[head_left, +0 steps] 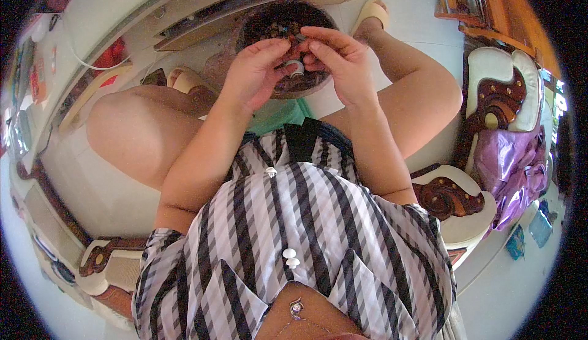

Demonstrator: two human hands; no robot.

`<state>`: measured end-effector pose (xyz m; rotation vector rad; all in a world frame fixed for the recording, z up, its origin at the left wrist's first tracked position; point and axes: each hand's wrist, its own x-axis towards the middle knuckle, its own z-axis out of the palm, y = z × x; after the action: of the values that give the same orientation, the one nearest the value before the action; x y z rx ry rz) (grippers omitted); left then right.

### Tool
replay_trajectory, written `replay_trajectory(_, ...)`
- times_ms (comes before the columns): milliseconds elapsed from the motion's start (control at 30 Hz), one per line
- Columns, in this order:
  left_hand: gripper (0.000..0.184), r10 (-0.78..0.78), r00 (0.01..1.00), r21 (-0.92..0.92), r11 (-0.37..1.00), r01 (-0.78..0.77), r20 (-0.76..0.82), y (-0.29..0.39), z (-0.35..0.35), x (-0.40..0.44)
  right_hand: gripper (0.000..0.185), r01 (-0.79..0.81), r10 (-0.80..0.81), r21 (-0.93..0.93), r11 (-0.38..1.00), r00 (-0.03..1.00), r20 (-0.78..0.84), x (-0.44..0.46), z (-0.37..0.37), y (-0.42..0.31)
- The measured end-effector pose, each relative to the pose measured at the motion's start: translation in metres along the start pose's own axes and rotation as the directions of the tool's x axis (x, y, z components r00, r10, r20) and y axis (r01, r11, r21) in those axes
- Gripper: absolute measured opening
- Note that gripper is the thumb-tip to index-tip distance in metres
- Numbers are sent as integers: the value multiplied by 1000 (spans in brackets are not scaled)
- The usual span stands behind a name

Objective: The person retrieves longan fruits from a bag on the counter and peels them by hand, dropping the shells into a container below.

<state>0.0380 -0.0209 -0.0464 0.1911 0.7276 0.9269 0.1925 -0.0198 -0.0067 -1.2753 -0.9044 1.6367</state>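
Note:
My left hand [256, 74] and my right hand [343, 61] are raised close together over a round dark tub [324, 17]. The fingers of both hands are pinched. A small dark grey piece [300, 37] shows at the fingertips of my right hand, with something reddish [296, 51] between the two hands. Both are too small to name. Just below the fingers is a round whitish object [295, 68]; I cannot tell whether it is held or lies in the tub. Small mixed items lie inside the tub, partly hidden by my hands.
Green sheer material [280, 115] lies between my legs, below the tub. A low cabinet [202, 25] runs behind the tub. To the right stands a cream and brown carved seat [450, 193] with a shiny purple cloth [508, 162] on it. Blue packets [540, 227] lie at far right.

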Motion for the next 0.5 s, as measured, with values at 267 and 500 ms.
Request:
replay_trajectory(267,9,91,993,96,992,-84,-72,4,9,-8,35,422,-421,-550,721,897,138,-2,9,3)
replay_trajectory(500,12,119,991,278,956,-96,-66,-1,1,-5,20,493,-543,-648,580,827,142,1,6,4)
